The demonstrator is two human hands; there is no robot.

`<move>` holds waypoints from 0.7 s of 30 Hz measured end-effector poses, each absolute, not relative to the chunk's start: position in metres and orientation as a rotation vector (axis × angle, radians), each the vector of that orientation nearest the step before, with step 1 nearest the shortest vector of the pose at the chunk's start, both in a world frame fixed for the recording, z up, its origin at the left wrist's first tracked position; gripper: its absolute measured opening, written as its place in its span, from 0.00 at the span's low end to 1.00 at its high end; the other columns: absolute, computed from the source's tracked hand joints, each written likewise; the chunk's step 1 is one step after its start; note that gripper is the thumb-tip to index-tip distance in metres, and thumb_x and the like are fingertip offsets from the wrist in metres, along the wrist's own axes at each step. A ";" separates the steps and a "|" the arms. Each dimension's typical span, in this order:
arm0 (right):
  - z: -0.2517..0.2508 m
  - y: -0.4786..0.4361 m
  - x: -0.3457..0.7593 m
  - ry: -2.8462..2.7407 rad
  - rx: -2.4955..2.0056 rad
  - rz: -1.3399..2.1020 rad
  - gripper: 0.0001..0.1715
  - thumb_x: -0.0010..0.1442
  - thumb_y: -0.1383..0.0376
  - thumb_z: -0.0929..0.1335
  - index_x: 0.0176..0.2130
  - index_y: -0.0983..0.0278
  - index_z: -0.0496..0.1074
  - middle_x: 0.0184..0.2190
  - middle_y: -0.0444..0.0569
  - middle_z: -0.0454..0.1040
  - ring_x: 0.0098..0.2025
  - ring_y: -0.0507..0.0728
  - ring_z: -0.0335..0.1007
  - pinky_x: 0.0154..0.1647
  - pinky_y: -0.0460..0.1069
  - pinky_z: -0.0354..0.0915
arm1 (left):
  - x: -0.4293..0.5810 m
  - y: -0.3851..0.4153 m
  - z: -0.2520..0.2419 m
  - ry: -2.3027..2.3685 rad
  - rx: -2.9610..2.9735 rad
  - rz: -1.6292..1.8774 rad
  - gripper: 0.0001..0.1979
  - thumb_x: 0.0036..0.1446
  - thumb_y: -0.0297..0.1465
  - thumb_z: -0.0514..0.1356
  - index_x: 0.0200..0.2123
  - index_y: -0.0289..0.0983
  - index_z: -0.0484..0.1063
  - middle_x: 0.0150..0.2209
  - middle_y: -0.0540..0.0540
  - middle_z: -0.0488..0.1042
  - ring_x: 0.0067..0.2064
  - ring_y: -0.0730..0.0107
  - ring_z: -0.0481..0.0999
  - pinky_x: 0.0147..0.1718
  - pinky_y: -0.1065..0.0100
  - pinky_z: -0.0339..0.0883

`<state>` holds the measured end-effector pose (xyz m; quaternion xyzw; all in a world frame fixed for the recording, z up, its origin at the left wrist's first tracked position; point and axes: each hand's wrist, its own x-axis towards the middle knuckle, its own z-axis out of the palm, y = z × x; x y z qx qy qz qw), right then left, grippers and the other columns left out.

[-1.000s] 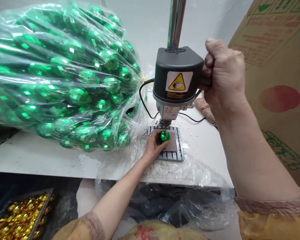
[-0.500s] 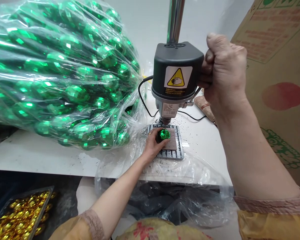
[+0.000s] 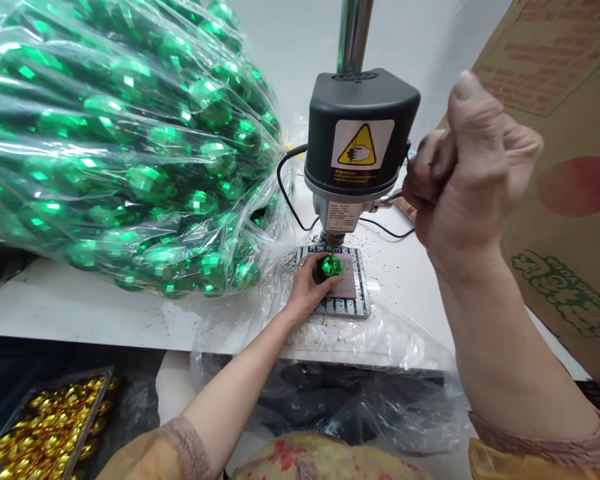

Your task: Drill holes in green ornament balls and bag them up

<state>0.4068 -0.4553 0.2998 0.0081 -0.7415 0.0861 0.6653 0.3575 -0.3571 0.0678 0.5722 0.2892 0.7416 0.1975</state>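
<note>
My left hand (image 3: pixel 311 285) pinches a shiny green faceted ball (image 3: pixel 333 265) between thumb and fingers. It holds the ball on a small brownish board (image 3: pixel 347 283), which lies on the slotted metal base (image 3: pixel 363 307) of a bench drill press (image 3: pixel 361 133). The drill's tip comes down to the top of the ball; whether it has entered cannot be made out. My right hand (image 3: pixel 465 167) is closed around the feed lever (image 3: pixel 391 197) at the drill's right side, and its fingers hide the lever's outer end.
A big clear plastic bag (image 3: pixel 145 160) of green faceted balls fills the table's left. Dark shavings lie around the base. At right stands a cardboard box (image 3: pixel 570 220). A clear tray (image 3: pixel 87 427) of gold balls sits lower left. Loose plastic film (image 3: pixel 380 340) drapes over the front edge.
My right hand has swung right, away from the drill housing and nearer to me, with the lever. The drill's tip now reaches the ball, which my left hand keeps in place.
</note>
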 end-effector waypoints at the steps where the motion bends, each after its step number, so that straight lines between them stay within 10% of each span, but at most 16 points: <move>1: 0.298 -0.455 0.408 -1.660 0.028 0.153 0.30 0.60 0.68 0.66 0.11 0.61 0.56 0.07 0.37 0.50 0.08 0.45 0.45 0.10 0.47 0.37 | 0.357 -0.358 0.068 0.811 1.607 2.080 0.24 0.51 0.37 0.68 0.50 0.40 0.69 0.50 0.43 0.72 0.53 0.60 0.70 0.52 0.59 0.63; 21: 0.266 -0.448 0.420 -1.591 0.114 -0.093 0.29 0.59 0.69 0.66 0.12 0.61 0.52 0.08 0.37 0.50 0.10 0.46 0.44 0.13 0.48 0.41 | 0.359 -0.355 0.066 0.820 1.595 2.075 0.25 0.50 0.38 0.69 0.51 0.41 0.69 0.50 0.44 0.72 0.53 0.59 0.70 0.53 0.58 0.64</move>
